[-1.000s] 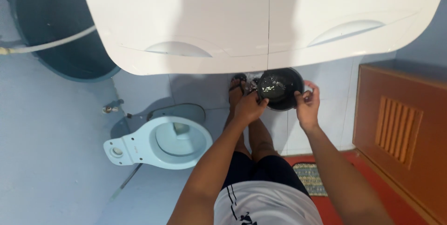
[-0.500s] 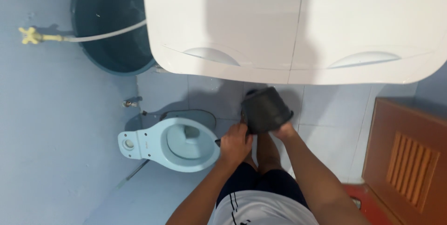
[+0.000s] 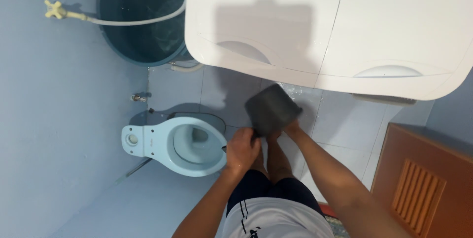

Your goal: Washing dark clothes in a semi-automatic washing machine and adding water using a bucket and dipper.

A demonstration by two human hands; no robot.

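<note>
While the dark bucket (image 3: 272, 108) was tipped with its base turned up toward the camera, it was gripped by both hands, the left hand (image 3: 242, 148) closed at its lower rim and the right hand (image 3: 292, 129) tucked under its far side. It was held above the wet floor tiles (image 3: 340, 120), just beside the pale blue toilet (image 3: 175, 144) and below the white washing machine (image 3: 325, 26), apparently so that it could drain.

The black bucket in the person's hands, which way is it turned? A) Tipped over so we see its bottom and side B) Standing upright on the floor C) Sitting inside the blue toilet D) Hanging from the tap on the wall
A: the black bucket is off the floor, held tilted between the left hand and the right hand, so its closed base and side face the camera, beside the blue toilet.
</note>
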